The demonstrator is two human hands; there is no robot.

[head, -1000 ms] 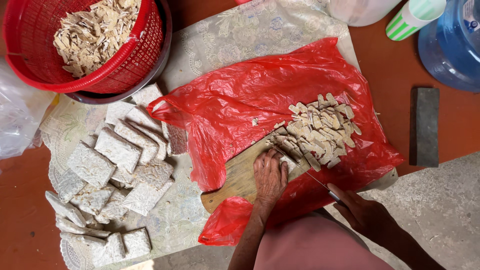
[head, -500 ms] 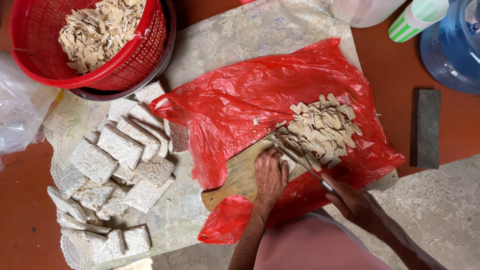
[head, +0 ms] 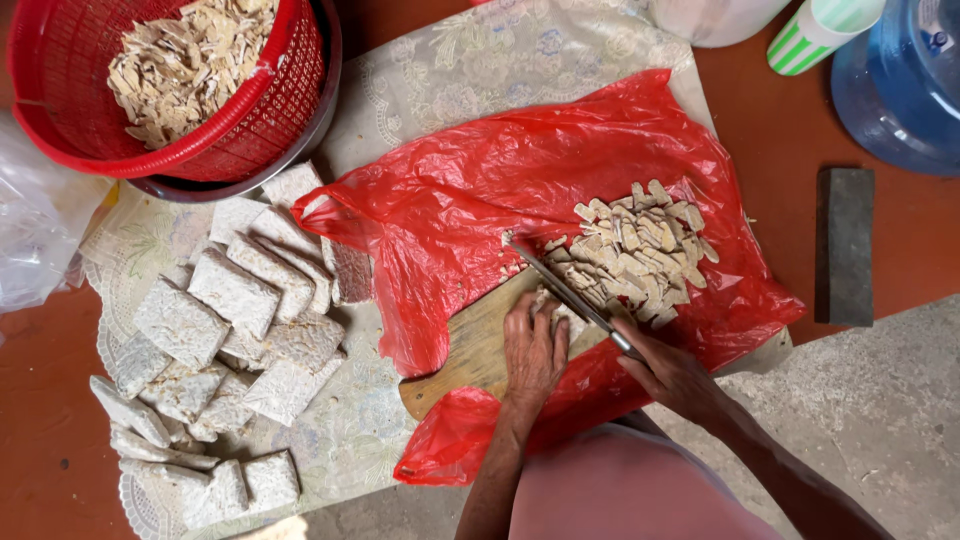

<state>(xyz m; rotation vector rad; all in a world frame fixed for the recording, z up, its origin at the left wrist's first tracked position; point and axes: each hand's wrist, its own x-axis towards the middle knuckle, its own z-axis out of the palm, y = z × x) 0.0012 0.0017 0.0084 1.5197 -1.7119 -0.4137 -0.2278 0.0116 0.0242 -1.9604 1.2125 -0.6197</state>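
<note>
- The right hand has its grip closed around the handle of a knife, whose blade slants up and to the left across the wooden cutting board.
- The left hand lies flat with its fingers pressed together on a pale block at the board's far edge, pinning it rather than pinching it.
- The block sits under the left fingertips, touching the blade; the blade's edge runs just beside those fingertips.
- Risk, as I judge it: the fingers are so near the edge that a slip or a crumbling block could bring the blade onto them.
- The board rests on a loose red plastic bag, which could slide under pressure and shift the cut.
- The pile of cut pieces lies just beyond the blade, and a push could scatter them off the bag.
</note>
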